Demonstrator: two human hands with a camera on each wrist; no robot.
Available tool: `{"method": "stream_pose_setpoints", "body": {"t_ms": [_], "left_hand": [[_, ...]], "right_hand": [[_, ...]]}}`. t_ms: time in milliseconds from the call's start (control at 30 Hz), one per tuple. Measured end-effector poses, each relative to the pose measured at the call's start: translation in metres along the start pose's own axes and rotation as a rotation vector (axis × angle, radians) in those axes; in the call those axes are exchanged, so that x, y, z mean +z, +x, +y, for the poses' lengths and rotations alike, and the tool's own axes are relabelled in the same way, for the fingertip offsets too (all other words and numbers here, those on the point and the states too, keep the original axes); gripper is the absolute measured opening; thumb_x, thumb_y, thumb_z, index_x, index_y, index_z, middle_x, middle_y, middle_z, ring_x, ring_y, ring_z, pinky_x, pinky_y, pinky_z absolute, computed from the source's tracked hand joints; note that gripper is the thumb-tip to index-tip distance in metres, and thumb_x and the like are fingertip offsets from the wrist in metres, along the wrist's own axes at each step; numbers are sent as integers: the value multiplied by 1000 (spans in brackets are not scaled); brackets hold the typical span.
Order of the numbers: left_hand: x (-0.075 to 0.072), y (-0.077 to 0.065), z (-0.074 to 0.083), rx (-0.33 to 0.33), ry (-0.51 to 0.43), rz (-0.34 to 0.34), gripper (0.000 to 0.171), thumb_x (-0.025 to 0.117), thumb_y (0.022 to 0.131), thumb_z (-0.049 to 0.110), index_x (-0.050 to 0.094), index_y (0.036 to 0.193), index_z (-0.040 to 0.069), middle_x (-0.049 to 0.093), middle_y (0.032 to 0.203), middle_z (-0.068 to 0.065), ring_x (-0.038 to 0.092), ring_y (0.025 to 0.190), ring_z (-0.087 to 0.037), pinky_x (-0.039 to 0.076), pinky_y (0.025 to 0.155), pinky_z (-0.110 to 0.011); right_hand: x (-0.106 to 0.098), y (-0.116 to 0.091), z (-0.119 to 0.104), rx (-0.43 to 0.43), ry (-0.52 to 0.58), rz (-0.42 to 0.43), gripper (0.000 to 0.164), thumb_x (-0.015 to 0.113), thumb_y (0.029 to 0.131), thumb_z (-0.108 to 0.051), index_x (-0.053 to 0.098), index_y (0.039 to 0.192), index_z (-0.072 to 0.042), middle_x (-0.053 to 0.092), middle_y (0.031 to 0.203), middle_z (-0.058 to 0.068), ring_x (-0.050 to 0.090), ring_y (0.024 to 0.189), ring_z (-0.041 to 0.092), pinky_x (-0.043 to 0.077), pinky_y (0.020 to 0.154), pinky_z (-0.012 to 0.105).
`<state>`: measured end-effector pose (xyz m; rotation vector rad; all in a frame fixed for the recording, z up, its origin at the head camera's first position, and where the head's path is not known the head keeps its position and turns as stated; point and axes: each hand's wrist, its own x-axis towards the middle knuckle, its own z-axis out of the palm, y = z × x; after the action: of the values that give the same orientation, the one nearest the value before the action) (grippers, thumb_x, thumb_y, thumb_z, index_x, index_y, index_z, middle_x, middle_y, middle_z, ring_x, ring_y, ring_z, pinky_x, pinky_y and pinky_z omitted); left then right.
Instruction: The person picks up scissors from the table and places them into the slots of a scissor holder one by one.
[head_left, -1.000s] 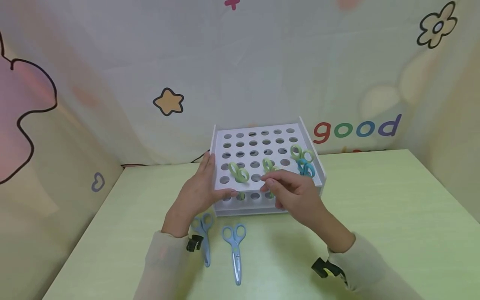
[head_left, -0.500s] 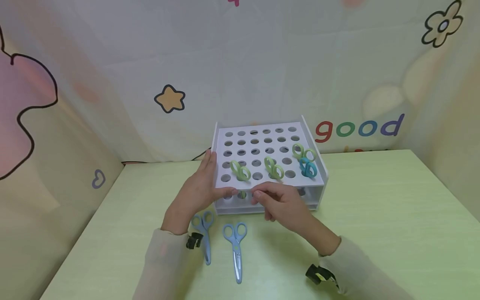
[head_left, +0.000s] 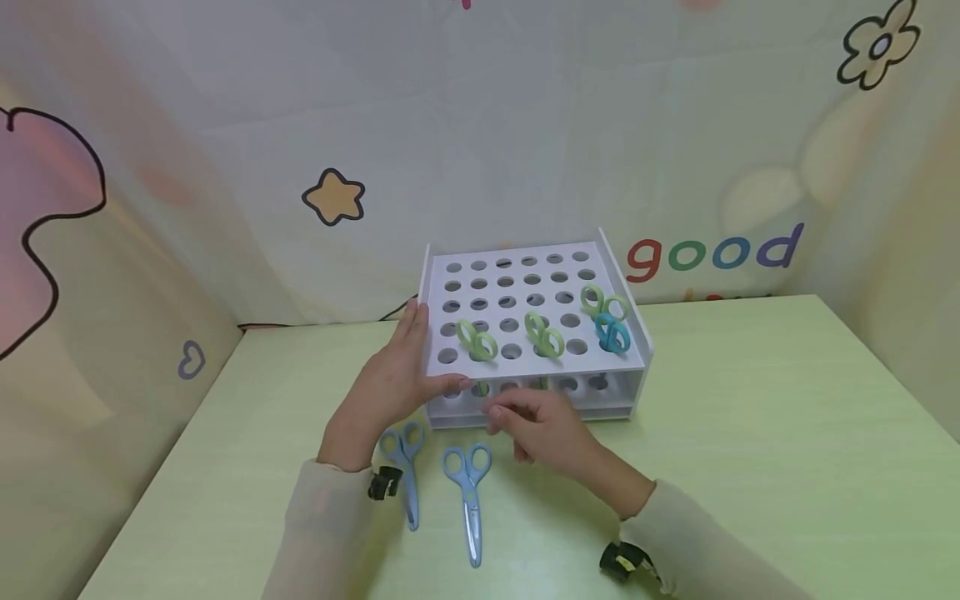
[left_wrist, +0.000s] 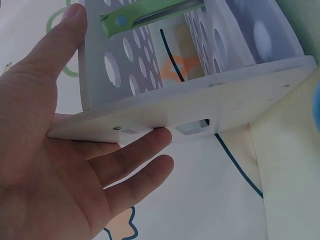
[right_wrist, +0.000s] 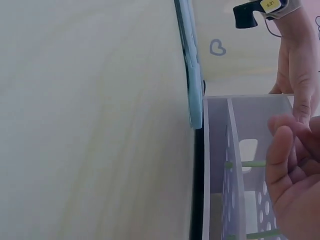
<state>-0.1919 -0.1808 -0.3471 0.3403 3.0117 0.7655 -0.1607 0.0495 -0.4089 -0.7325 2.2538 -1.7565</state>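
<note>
A white two-tier rack (head_left: 525, 368) with rows of round holes stands on the table. My left hand (head_left: 384, 387) grips its left front corner, thumb on the top board's front edge, fingers against the outer side panel (left_wrist: 200, 102). My right hand (head_left: 546, 432), loosely curled and holding nothing, is low in front of the rack. Scissors stand handles-up in the holes: green scissors (head_left: 473, 342) at front left, green scissors (head_left: 539, 335) at front middle, green scissors (head_left: 602, 313) and teal scissors (head_left: 611, 334) at right. Two light blue scissors lie before the rack, one (head_left: 411, 496) by my left wrist, another (head_left: 471, 504) rightward.
The pale green table (head_left: 750, 450) runs out on both sides of the rack. Behind it hangs a printed cloth (head_left: 495, 142). A thin dark cord (head_left: 397, 307) shows at the rack's back left.
My right hand has moved down and left, from over the front middle green scissors to in front of the lower tier. My left hand stays on the rack's corner.
</note>
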Motion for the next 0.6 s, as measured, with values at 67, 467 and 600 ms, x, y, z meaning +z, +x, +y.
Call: {"method": "stream_pose_setpoints", "body": {"t_ms": [67, 467, 600], "left_hand": [[0, -1, 0, -2, -4, -1, 124, 82, 80, 54, 2, 163, 7, -7, 168, -9, 51, 125, -32, 48, 89, -42], [-1, -1, 1, -6, 4, 4, 123, 81, 80, 55, 3, 162, 6, -6, 168, -10, 50, 126, -31, 47, 91, -42], [0, 0, 1, -11, -1, 6, 124, 82, 80, 55, 2, 163, 7, -7, 169, -8, 50, 128, -32, 47, 92, -43]], "right_hand": [[2, 0, 2, -20, -39, -6, 18, 62, 102, -13, 72, 110, 0, 71, 91, 16, 55, 53, 16, 45, 51, 26], [15, 2, 17, -109, -457, -86, 37, 68, 99, -29, 66, 129, -9, 64, 89, -10, 55, 71, 7, 48, 67, 30], [18, 2, 23, -75, -468, -132, 53, 73, 94, -37, 61, 136, -8, 58, 82, -11, 53, 72, 8, 47, 66, 29]]}}
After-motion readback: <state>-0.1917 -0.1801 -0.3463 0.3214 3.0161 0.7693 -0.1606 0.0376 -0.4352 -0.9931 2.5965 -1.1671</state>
